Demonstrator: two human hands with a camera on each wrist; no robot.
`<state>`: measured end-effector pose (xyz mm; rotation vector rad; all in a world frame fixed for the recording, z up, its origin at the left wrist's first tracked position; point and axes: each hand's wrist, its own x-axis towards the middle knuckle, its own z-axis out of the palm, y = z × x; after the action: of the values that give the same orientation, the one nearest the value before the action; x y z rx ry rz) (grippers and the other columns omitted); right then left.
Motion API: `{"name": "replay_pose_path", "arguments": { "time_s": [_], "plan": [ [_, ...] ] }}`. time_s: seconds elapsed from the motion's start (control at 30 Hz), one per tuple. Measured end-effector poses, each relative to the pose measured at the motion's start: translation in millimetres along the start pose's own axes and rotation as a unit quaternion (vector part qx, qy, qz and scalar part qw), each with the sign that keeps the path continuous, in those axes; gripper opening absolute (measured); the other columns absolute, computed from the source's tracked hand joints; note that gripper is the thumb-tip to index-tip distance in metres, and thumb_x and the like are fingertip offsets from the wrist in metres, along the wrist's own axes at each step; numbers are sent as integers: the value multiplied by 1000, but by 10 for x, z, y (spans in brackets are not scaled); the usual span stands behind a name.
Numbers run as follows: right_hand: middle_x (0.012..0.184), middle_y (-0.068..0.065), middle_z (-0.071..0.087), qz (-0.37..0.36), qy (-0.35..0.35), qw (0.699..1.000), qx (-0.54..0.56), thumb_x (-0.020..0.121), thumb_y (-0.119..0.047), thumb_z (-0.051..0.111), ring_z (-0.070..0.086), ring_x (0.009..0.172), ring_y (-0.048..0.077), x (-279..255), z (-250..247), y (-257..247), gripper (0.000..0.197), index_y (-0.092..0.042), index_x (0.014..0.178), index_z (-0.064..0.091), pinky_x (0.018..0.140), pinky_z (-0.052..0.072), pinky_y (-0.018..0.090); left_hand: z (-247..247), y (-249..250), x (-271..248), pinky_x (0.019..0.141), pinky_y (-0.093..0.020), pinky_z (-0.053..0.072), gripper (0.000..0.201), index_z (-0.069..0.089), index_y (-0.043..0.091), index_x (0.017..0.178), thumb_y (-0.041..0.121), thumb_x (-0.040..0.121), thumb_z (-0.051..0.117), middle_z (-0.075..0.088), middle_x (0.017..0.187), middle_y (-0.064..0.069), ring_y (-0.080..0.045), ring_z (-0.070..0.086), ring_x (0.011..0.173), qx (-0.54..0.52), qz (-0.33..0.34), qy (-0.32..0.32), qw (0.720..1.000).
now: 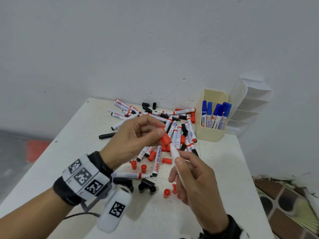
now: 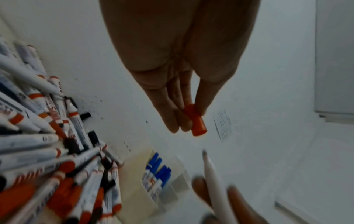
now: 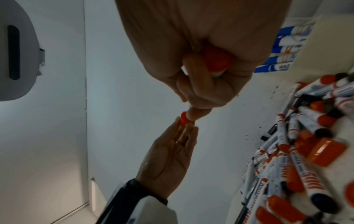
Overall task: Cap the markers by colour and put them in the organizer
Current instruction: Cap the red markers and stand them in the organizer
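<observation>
My left hand (image 1: 155, 133) pinches a red cap (image 1: 164, 137) between thumb and fingertips above the table. My right hand (image 1: 179, 169) grips a white marker (image 1: 173, 152) whose bare tip points up at the cap. The left wrist view shows the cap (image 2: 195, 121) a short gap away from the marker's tip (image 2: 212, 178). From the right wrist, the marker's red rear end (image 3: 216, 60) sits in my curled fingers, with the cap (image 3: 184, 120) beyond them. A cream organizer (image 1: 212, 133) at the back right holds several blue-capped markers (image 1: 215, 112).
A pile of uncapped red and black markers (image 1: 174, 128) lies behind my hands on the white table (image 1: 229, 169). Loose red caps (image 1: 138, 165) and black caps (image 1: 146, 185) are scattered near me. A white tiered rack (image 1: 250, 104) stands by the wall.
</observation>
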<state>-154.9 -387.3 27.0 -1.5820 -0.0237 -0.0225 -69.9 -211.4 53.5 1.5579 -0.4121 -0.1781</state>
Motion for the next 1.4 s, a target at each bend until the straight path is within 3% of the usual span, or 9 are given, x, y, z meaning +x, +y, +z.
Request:
{"name": "replay_pose_path", "arguments": {
  "time_s": [0.13, 0.23, 0.37, 0.53, 0.83, 0.97, 1.07, 1.2, 1.4],
  "plan": [
    [68, 13, 63, 16, 58, 998, 17, 94, -27, 50, 38, 41, 20, -78, -152, 94, 21, -16, 108, 62, 36, 33, 23, -95, -51, -109, 79, -30, 57, 18, 67, 18, 100, 29, 86, 72, 73, 88, 5, -16, 71, 82, 199, 18, -72, 977],
    [69, 14, 65, 10, 95, 995, 16, 96, -23, 48, 46, 44, 20, -97, -241, 122, 21, -12, 111, 59, 39, 39, 27, 73, -216, -300, 72, -18, 50, 14, 65, 28, 94, 37, 86, 72, 68, 84, 19, -1, 64, 78, 393, 10, -246, 886],
    [71, 14, 66, 6, 108, 994, 15, 93, -27, 50, 48, 48, 22, -103, -305, 94, 23, -13, 108, 59, 42, 41, 30, 269, -439, -495, 63, -7, 35, 10, 63, 28, 98, 34, 90, 63, 67, 89, 12, -2, 53, 73, 489, 21, -311, 815],
    [70, 14, 66, 8, 104, 994, 21, 92, -28, 50, 48, 47, 21, -108, -318, 70, 25, -14, 110, 59, 41, 41, 27, 384, -594, -638, 60, -15, 33, 9, 58, 27, 100, 32, 92, 58, 66, 89, 5, -15, 58, 77, 509, 29, -317, 800],
    [69, 15, 66, 2, 108, 994, 31, 89, -30, 51, 46, 45, 21, -86, -336, 46, 24, -17, 107, 61, 39, 39, 25, 208, -154, -233, 70, -20, 48, 44, 62, 33, 108, 68, 82, 58, 65, 90, 20, 2, 58, 76, 480, 2, -299, 825],
    [68, 14, 66, 11, 114, 993, 31, 89, -29, 51, 46, 45, 21, -34, -378, 39, 23, -18, 107, 62, 39, 40, 27, 107, -223, 635, 72, -29, 54, 23, 67, 27, 94, 46, 95, 54, 68, 84, 15, 0, 62, 75, 510, 56, -136, 848],
    [67, 13, 66, 17, 118, 992, 33, 91, -26, 51, 46, 43, 21, 0, -426, 61, 22, -16, 107, 61, 39, 39, 26, 105, -464, 1474, 84, -34, 54, 24, 64, 21, 114, 34, 99, 50, 69, 107, 2, -13, 63, 92, 542, 8, -75, 837],
    [66, 15, 66, 22, 134, 990, 35, 89, -29, 52, 46, 42, 22, 48, -519, 115, 24, -15, 105, 63, 37, 38, 26, 257, -840, 2223, 97, -38, 46, 34, 55, 15, 131, 28, 103, 43, 61, 128, -9, -26, 57, 114, 592, -51, -89, 799],
    [63, 18, 64, 30, 154, 986, 51, 82, -30, 54, 43, 39, 25, 93, -669, 203, 27, -12, 99, 65, 35, 31, 18, 405, -1112, 2599, 84, -33, 54, 32, 69, 28, 119, 13, 93, 56, 69, 114, -2, -26, 65, 99, 622, -103, -111, 768]
  ]
}}
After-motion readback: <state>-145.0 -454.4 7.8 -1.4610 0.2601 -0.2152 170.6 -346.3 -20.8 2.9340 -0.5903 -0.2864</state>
